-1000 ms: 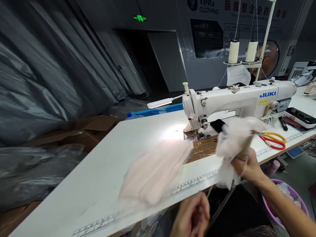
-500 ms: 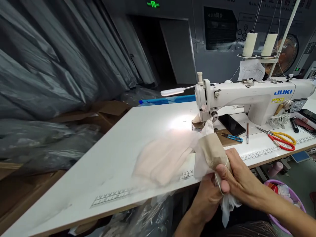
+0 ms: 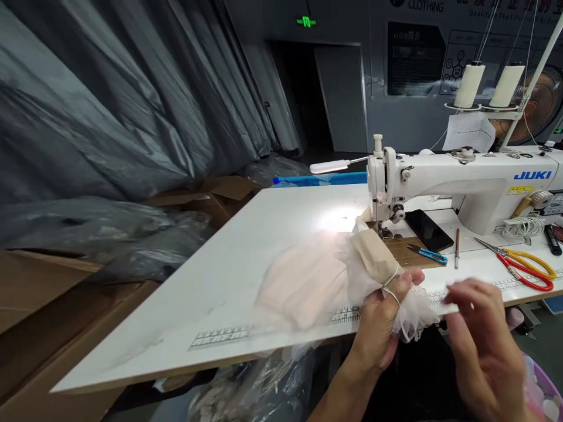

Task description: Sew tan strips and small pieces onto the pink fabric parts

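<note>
Sewing machine (image 3: 479,181) and purple basket (image 3: 546,378) partly beyond right edge.

Left hand (image 3: 379,331) around a tied fabric bundle (image 3: 376,255), near a white sewing machine (image 3: 466,187).

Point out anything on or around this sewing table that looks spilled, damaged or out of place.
Nothing looks spilled or broken. Two small oddities: greyish smudges mark the near left part of the otherwise white tabletop, and the printed paper below the thread cones looks curled rather than flat.

Two hands (image 3: 380,325) (image 3: 486,346), two thread cones (image 3: 469,86) (image 3: 506,86), one sewing machine (image 3: 475,176), one phone (image 3: 428,230), one pair of scissors (image 3: 523,261)
</note>
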